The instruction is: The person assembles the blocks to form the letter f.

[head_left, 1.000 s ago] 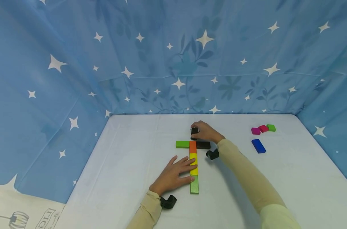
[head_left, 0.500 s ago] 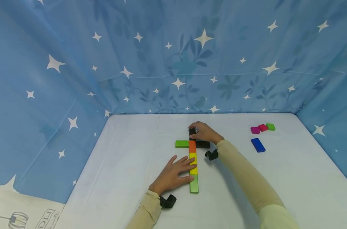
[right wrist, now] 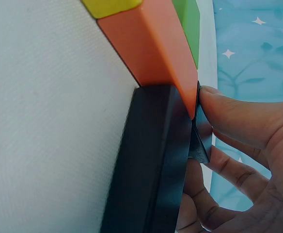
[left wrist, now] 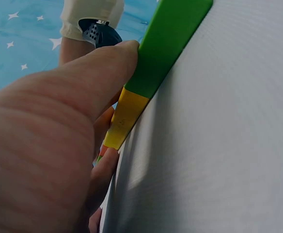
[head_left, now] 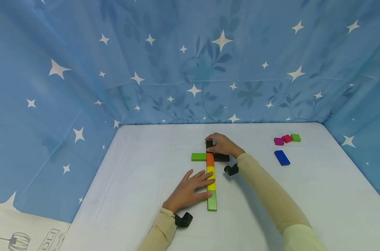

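Note:
My right hand (head_left: 225, 144) pinches a small black block (head_left: 209, 144) between thumb and fingers, at the far end of an orange block (head_left: 210, 159). In the right wrist view the held black block (right wrist: 203, 141) stands against the orange block's end. A second black block (head_left: 222, 158) lies to the orange block's right, a green block (head_left: 198, 157) to its left. Toward me the row continues with yellow (head_left: 211, 186) and a lighter green block (head_left: 212, 205). My left hand (head_left: 187, 191) rests spread, fingertips on the yellow part and thumb on the lighter green block (left wrist: 168, 43).
At the right of the white table (head_left: 130, 167) lie a blue block (head_left: 282, 158), a magenta block (head_left: 279, 141), a red block (head_left: 287, 138) and a small green block (head_left: 295, 137). A blue star-patterned curtain (head_left: 165, 66) stands behind and at the sides.
My right hand has shifted the held black block slightly left, so it lines up with the orange block's far end. My left hand stays in place on the row.

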The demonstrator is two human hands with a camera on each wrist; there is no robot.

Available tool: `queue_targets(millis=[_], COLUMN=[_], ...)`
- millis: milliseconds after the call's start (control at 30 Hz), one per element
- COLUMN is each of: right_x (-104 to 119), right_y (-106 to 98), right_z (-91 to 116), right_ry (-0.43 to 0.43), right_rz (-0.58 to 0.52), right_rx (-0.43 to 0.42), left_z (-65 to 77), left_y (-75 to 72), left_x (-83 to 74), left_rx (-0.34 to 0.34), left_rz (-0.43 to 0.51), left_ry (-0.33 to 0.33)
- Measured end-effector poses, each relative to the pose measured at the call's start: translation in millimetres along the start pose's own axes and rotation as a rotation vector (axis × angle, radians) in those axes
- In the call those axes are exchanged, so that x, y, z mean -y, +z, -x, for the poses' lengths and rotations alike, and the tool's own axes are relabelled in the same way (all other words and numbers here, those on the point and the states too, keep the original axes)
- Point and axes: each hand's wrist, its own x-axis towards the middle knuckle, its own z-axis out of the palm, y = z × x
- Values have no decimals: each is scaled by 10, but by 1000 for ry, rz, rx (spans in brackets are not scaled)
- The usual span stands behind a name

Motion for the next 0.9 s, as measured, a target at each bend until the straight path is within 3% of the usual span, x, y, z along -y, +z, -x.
queue_targets(millis=[900], right_x=[-99], right_y=[2], right_z=[24], right_ry=[19], right_rz=[-74], right_rx=[-2], left_z=[-6], left_y=[16], left_x=[18], left_rx=[-2], left_rz=[8], left_ry=[-11])
